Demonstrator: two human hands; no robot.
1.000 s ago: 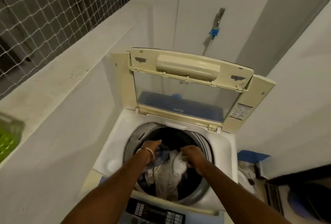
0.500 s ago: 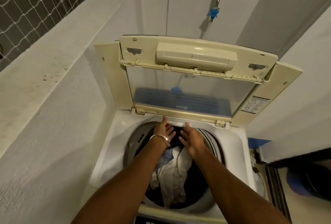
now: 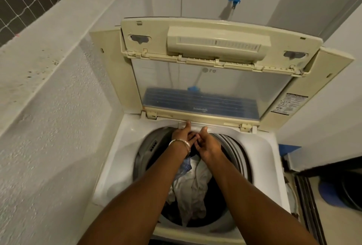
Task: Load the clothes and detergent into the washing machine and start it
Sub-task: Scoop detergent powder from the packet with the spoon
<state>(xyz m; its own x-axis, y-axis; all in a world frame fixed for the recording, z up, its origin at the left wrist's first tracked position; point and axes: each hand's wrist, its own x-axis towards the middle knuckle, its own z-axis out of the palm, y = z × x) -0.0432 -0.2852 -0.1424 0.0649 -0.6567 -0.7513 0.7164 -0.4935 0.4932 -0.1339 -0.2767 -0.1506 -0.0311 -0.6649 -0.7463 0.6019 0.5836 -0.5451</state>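
Both hands [image 3: 195,138] now beyond clothes [image 3: 193,182]

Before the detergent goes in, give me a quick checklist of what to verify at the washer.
1. Lid raised and folded back: ok.
2. Clothes inside the drum, nothing draped over its rim: ok.
3. Left hand and right hand at the white panel on the back rim, fingertips touching it: ok.
4. Panel pulled open: cannot tell.
5. Detergent within reach: not ok, none in view.
6. Both hands free of cloth: ok.
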